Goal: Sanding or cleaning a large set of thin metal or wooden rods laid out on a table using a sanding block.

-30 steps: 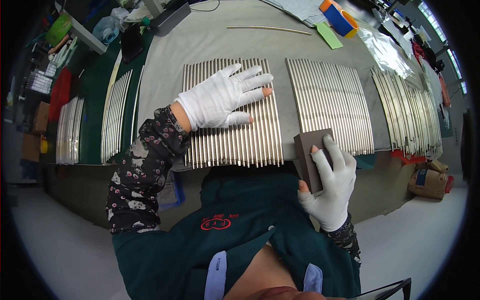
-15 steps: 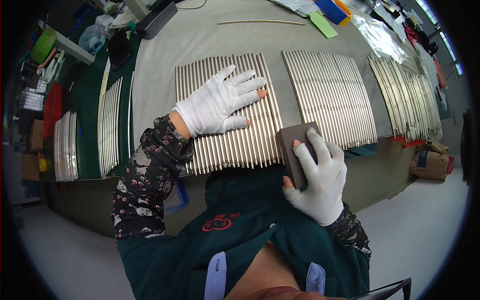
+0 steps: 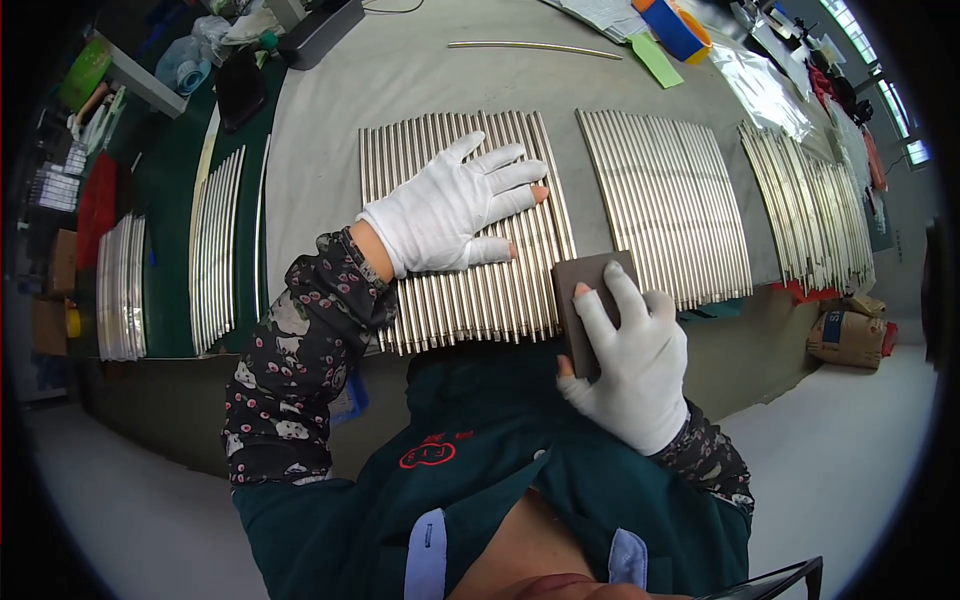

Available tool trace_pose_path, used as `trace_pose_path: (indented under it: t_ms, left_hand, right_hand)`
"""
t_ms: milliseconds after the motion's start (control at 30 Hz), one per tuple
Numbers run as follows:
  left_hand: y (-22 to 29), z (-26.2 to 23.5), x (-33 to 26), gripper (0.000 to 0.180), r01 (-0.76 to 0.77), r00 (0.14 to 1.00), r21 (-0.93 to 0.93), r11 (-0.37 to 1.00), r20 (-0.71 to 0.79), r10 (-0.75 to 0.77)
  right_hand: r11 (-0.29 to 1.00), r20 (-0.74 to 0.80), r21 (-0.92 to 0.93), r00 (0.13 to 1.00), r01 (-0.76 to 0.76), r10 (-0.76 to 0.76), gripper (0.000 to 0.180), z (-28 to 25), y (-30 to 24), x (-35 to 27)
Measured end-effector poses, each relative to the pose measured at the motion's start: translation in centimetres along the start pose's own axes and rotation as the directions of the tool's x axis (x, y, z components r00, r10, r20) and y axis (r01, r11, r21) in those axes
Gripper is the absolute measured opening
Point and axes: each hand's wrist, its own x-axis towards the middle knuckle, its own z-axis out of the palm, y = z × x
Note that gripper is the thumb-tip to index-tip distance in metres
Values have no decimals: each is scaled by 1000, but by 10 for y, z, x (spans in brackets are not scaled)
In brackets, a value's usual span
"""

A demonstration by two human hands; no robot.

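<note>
My left hand (image 3: 440,215), in a white glove with bare thumb and fingertip showing, lies flat with fingers spread over a row of thin silvery metal rods (image 3: 475,305). The rods lie side by side, their near ends by the table's front edge. My right hand (image 3: 640,370), in a similar glove, grips a grey-brown rectangular block (image 3: 574,272). Its thumb is on the near left side and its fingers reach over the top. The block is at the right near corner of the row; whether it touches the rods, I cannot tell.
A second row of rods (image 3: 670,210) lies to the right, with a looser pile of rods (image 3: 810,215) beyond it. More rods (image 3: 217,260) rest on a green surface at left. One single rod (image 3: 535,46) and a blue-and-orange tape roll (image 3: 676,28) are at the back.
The whole view has shifted slightly. Relative to the rods, my right hand and the block have moved a little left. My left hand stays flat on the row.
</note>
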Motion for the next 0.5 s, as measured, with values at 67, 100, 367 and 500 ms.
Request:
trace_pose_path:
  t_ms: [67, 100, 367, 500]
  left_hand:
    - [0, -1, 0, 67, 4, 1000, 10, 1000, 0, -4]
    - [0, -2, 0, 66, 2, 1000, 22, 1000, 5, -2]
    - [-1, 0, 1, 64, -4, 1000, -3, 1000, -10, 4]
    - [-3, 0, 1, 66, -20, 1000, 52, 998, 2, 20]
  right_hand:
    - [1000, -3, -5, 1000, -17, 17, 61, 2, 0, 8]
    - [999, -9, -6, 999, -41, 41, 62, 3, -1, 15]
    - [1000, -10, 6, 1000, -22, 22, 62, 3, 1, 13]
    - [1000, -54, -17, 998, -16, 15, 61, 11, 1, 22]
